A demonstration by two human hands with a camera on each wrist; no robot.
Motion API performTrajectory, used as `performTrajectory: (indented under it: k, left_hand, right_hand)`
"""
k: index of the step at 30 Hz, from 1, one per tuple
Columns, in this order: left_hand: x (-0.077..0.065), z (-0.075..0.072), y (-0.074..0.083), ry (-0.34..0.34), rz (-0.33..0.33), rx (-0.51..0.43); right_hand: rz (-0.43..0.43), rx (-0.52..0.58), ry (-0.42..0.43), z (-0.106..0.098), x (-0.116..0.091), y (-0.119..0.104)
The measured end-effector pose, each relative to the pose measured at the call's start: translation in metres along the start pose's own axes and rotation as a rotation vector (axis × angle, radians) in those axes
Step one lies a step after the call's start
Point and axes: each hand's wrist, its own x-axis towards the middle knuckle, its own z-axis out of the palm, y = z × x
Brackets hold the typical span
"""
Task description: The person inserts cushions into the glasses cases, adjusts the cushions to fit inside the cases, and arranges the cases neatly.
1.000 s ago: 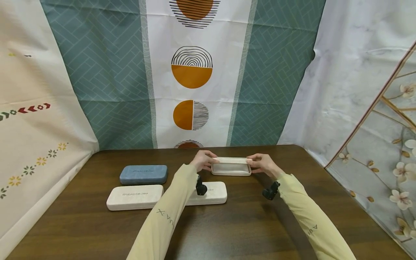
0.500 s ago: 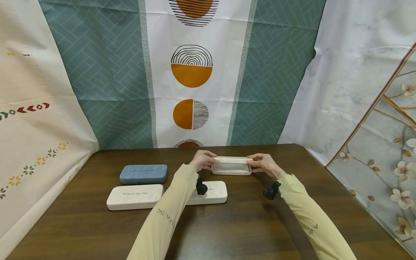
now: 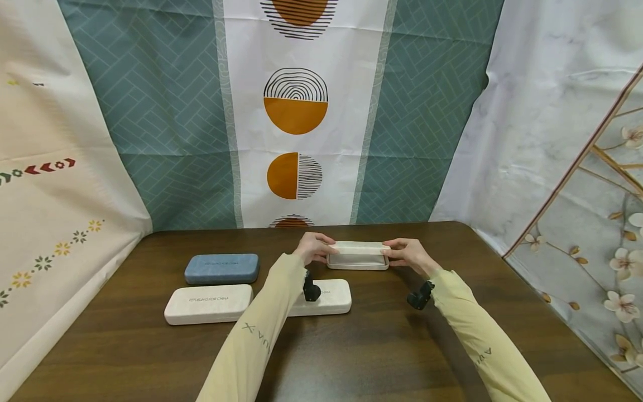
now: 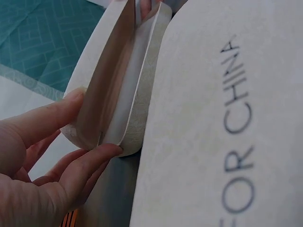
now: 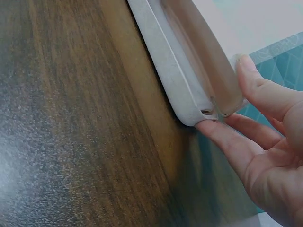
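A white glasses case stands near the back of the table, its lid partly raised and leaning over the base. At its left end my left hand holds it, thumb on the lid's outside and fingers by the base's corner. My right hand grips the other end likewise. The right wrist view shows the thumb on the lid and a fingertip under the base's corner. Between lid and base, the light lining shows in the left wrist view; the deeper inside is hidden.
Nearer me, a closed white case lettered "FOR CHINA" lies partly under my left forearm. Left of it sit another closed white case and a closed blue case. Patterned cloths hang behind the brown table.
The lid has tipped slightly forward and down over the base, so more of its outside shows and less of the lining. Both hands stay at the case's ends.
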Motion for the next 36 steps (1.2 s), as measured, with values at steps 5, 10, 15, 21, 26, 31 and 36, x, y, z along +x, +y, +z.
performTrajectory:
  k: [5, 10, 15, 21, 26, 31, 36]
  left_hand:
    - [0.001, 0.004, -0.002, 0.056, -0.003, 0.100]
    - [0.000, 0.008, 0.000, 0.089, -0.011, 0.149]
    - [0.000, 0.006, 0.000, 0.067, -0.002, 0.157]
    - [-0.003, -0.003, 0.002, 0.029, -0.011, 0.174]
    - [-0.004, -0.027, -0.001, -0.006, 0.006, 0.196]
    - [-0.016, -0.047, -0.001, 0.009, -0.008, 0.248]
    - [-0.028, -0.067, -0.002, -0.021, -0.001, 0.294]
  right_hand:
    - [0.010, -0.027, 0.029, 0.001, -0.001, 0.002]
    - [0.007, -0.042, 0.035, 0.003, -0.003, 0.001]
    - [0.004, -0.039, 0.046, 0.004, -0.004, 0.002]
    - [-0.009, -0.048, 0.034, 0.012, -0.005, -0.001]
    - [-0.019, -0.071, 0.018, 0.029, 0.002, -0.005]
    - [-0.022, -0.087, -0.028, 0.049, 0.010, -0.009]
    - [-0.007, -0.068, -0.067, 0.067, 0.017, -0.011]
